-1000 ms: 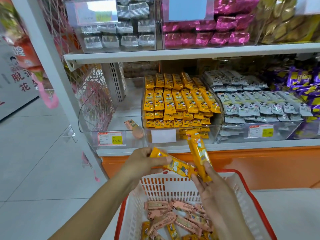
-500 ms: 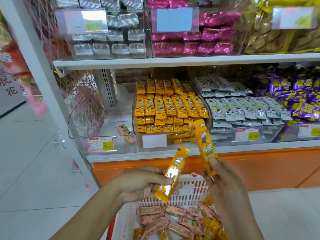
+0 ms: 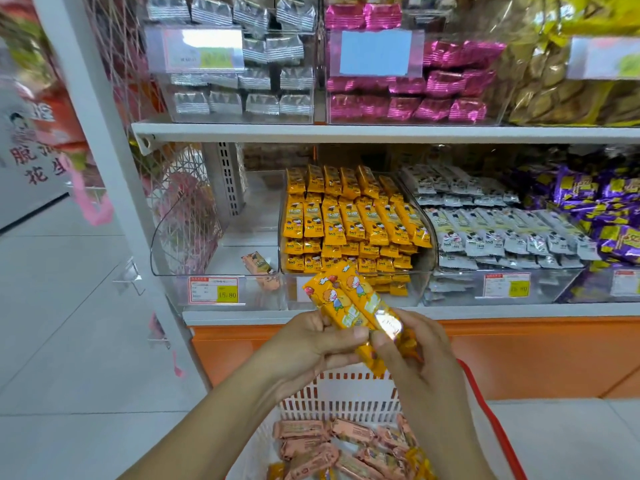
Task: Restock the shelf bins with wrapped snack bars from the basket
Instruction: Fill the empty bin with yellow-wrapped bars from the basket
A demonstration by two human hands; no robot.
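Between the two hands, two glossy yellow foil-wrapped snack bars (image 3: 348, 308) are lying side by side; the left hand (image 3: 310, 346) and right hand (image 3: 420, 362) are each pinching their lower ends. Slick foil could be letting one slide out and drop below into the white slotted plastic basket (image 3: 346, 396). Beyond the fingertips, the clear plastic bin (image 3: 420, 278) of matching bars is sitting heaped, so additions may be spilling. Held: two. One pink wrapped bar (image 3: 259, 264) is lying up-left; the basket's pink bars (image 3: 311, 445) are too piled for counting.
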